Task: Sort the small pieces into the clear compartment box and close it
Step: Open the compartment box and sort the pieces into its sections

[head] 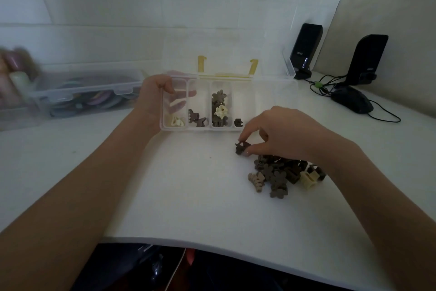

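Head camera shows the clear box at twelve o'clock on the white table, lid up. Left hand grips its left end. Right hand pinches a dark clip; the clip pile lies at four o'clock.

The left black speaker by the wall carries a small pale brand mark low on its front; the letters are too blurred to read with any certainty; the right black speaker shows a similar mark, equally illegible.
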Action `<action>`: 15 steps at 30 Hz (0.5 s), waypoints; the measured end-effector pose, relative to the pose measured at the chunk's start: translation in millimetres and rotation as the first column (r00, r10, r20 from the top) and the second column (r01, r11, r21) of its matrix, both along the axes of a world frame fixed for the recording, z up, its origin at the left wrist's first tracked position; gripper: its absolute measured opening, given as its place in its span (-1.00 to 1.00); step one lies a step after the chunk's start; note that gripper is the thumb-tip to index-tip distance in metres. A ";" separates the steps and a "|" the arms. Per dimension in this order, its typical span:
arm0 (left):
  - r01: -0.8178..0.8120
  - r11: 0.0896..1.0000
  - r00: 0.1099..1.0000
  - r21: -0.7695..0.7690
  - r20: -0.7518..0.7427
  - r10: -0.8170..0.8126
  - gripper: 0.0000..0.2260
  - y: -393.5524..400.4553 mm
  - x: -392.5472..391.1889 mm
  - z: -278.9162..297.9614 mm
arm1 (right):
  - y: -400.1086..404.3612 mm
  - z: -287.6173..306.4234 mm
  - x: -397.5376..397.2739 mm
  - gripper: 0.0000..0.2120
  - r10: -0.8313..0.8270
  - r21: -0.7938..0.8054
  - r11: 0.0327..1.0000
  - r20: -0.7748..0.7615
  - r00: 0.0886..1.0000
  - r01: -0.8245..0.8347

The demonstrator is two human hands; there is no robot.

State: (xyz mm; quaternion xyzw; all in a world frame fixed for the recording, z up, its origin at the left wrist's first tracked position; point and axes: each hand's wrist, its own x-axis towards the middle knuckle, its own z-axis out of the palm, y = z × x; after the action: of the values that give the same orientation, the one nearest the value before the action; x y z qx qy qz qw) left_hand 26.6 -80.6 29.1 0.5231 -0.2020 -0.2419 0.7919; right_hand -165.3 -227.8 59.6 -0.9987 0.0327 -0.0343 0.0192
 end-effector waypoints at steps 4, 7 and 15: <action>-0.002 1.000 1.000 -0.007 0.001 0.002 -0.47 0.5 0.7 0.3 | 0.3 -6.7 2.7 -0.79 0.065 0.175 0.981 0.076 0.995 -0.078; -0.009 1.000 1.000 -0.006 0.009 0.009 -0.49 0.7 0.5 0.5 | 2.2 -8.2 5.1 -0.72 0.054 0.323 0.934 0.291 0.955 -0.151; -0.015 0.999 0.998 0.034 0.061 0.013 -0.69 -2.1 -5.0 2.0 | 8.0 -6.0 8.7 -0.76 -0.094 0.632 0.717 0.507 0.857 -0.295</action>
State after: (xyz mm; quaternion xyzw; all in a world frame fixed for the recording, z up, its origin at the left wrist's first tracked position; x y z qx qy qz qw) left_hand 21.7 -82.7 31.1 0.5449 -0.2182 -0.2239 0.7780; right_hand -156.7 -219.8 53.6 -0.8735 -0.0198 -0.2783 0.3990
